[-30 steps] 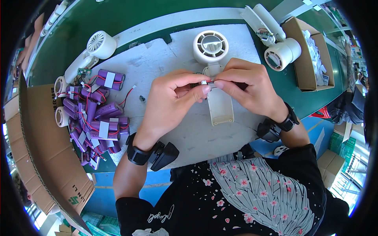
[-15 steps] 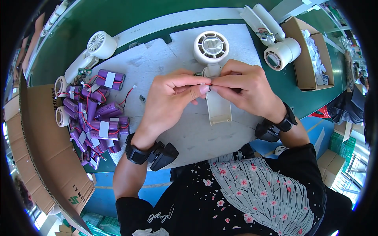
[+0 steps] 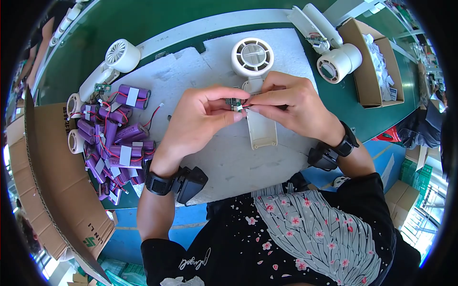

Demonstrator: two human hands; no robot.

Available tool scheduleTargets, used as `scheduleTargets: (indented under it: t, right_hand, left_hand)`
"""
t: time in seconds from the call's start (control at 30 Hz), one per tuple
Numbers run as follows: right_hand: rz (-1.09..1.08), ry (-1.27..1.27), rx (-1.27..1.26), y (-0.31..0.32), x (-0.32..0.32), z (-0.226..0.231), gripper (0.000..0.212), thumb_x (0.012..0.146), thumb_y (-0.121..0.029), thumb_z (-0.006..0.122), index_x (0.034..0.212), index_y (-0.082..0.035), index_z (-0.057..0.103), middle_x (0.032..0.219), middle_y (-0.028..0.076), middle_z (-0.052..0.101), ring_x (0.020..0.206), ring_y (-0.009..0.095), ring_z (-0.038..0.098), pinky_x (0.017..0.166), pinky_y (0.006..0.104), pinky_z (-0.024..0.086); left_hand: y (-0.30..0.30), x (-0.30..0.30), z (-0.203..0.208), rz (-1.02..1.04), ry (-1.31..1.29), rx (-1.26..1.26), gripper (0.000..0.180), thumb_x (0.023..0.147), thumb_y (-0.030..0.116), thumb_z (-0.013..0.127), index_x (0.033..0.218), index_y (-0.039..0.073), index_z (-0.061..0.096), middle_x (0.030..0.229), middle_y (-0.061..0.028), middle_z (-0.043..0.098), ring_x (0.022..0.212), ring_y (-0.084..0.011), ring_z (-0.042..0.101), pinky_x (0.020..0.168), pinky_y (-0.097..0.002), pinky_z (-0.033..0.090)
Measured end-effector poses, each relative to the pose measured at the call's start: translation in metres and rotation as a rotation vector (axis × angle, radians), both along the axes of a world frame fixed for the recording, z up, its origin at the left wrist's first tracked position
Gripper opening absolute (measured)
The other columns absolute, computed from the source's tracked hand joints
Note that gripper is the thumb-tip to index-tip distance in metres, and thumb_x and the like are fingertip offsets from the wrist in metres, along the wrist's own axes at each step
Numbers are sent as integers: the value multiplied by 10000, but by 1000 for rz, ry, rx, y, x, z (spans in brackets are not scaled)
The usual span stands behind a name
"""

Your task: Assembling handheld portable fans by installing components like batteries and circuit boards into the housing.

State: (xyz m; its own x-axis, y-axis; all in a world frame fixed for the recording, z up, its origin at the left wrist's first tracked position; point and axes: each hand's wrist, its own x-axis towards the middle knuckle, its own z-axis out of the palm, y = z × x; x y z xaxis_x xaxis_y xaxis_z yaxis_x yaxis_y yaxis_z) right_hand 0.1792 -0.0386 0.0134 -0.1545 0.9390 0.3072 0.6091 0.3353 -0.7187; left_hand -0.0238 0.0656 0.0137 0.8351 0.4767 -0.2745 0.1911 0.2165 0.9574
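Observation:
My left hand (image 3: 193,114) is closed on a small green circuit board (image 3: 234,103), held between thumb and fingers with a white connector at its lower edge. Fingertips of my right hand (image 3: 298,102) pinch together right beside the board, on what look like thin dark-red wires (image 3: 245,107); they are mostly hidden. Beneath both hands lies a white handheld fan, its round slotted head (image 3: 253,57) at the far side. The fan's open, hollow handle shell (image 3: 263,129) points toward me, partly covered by my right hand.
Purple battery packs (image 3: 125,136) with red wires are heaped at left, beside an open cardboard box (image 3: 59,167). Other white fans lie at back left (image 3: 123,56) and back right (image 3: 338,64). A carton (image 3: 367,90) of white parts stands far right. A pale foam sheet (image 3: 214,167) covers the green table.
My left hand has turned and drawn slightly left, bringing the circuit board into view between its fingers. The fan has shifted a little left. My right hand stays pinched beside the board.

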Motion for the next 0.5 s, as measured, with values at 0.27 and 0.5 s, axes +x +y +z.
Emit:
scheduleTargets:
  t: [0.27, 0.5]
  right_hand:
    - [36, -37, 3, 0, 0, 2, 189, 743, -44, 786, 928, -45, 749, 771, 57, 579, 630, 174, 575, 537, 281, 446]
    - [72, -149, 1, -2, -1, 6, 185, 720, -34, 788, 899, -38, 740, 764, 60, 571, 623, 184, 575, 530, 291, 445]
  left_hand:
    - [-5, 0, -7, 88, -142, 19, 297, 836, -55, 690, 1124, 5, 649, 954, -65, 687, 868, -105, 653, 795, -230, 544]
    - [-4, 1, -7, 47, -108, 36, 311, 821, -69, 703, 1113, -1, 619, 987, -68, 687, 875, -106, 649, 801, -238, 541]
